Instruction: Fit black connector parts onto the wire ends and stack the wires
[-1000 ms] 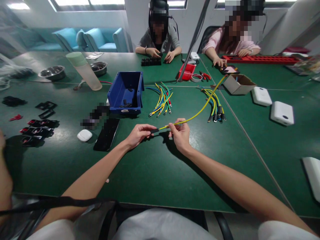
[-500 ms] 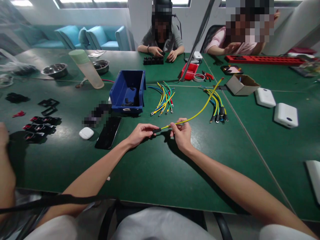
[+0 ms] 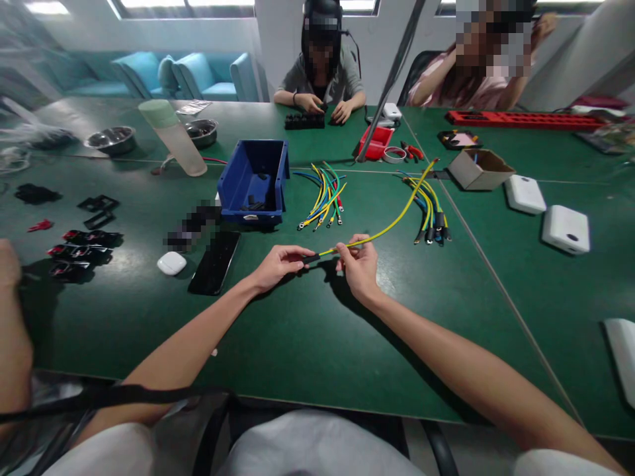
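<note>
A yellow-green cable (image 3: 397, 221) spans both hands above the table and curves up to the right. My left hand (image 3: 278, 268) pinches the black sleeve (image 3: 312, 258) at the cable's left end. Closed around the cable a little to the right is my right hand (image 3: 358, 264). Beyond the hands lies a bunch of yellow, green and blue cables (image 3: 325, 195) with bare ring lugs. Farther right, a second bunch of cables (image 3: 429, 205) has black sleeves on its near ends. Small black pieces sit in the blue bin (image 3: 228, 198).
A black phone (image 3: 214, 264) and a white case (image 3: 171, 263) lie left of my hands. A slanted bottle (image 3: 178, 139) and a metal bowl (image 3: 110, 140) stand behind. White boxes (image 3: 565, 229) and an open carton (image 3: 480, 170) are at right. Two people sit opposite.
My hands keep nearly the same grip on the cable, whose free end has dipped slightly to the left. The person at far right has raised a hand toward the head.
</note>
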`<state>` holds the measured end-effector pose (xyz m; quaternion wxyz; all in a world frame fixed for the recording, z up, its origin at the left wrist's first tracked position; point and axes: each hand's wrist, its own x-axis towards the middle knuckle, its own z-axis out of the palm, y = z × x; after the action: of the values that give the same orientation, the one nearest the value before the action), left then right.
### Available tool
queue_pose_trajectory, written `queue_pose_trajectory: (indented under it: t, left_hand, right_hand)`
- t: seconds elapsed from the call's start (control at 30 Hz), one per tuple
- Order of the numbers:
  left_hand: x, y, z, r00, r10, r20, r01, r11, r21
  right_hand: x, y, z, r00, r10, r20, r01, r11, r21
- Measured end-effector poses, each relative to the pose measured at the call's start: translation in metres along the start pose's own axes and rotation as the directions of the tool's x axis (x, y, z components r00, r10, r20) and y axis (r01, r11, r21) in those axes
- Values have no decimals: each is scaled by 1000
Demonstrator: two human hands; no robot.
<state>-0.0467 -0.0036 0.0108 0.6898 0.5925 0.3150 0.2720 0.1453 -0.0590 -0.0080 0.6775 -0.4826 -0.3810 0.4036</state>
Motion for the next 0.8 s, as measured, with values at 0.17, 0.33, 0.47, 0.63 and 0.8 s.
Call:
queue_pose_trajectory:
  t: [0.17, 0.33, 0.47, 0.63, 0.8]
  left_hand:
    - [0, -2, -1, 1000, -5, 13, 5, 1000, 12]
    - [0, -2, -1, 1000, -10, 11, 10, 999, 48]
    - [0, -1, -1, 1000, -7, 15, 6, 999, 50]
    - [-1, -1, 0, 1000, -9, 26, 9, 1000, 22]
    - [0, -2, 0, 999, -6, 35, 7, 1000, -12]
  right_hand:
    - [0, -1, 1, 1000, 10, -3, -10, 1000, 4]
    - [0, -2, 1, 1000, 17, 1, -17, 1000, 0]
    - [0, -2, 1, 1000, 16, 7, -16, 1000, 5]
    - [0, -1, 1, 1000, 13, 12, -13, 1000, 0]
    - [0, 0, 0, 1000, 9, 21, -9, 1000, 3]
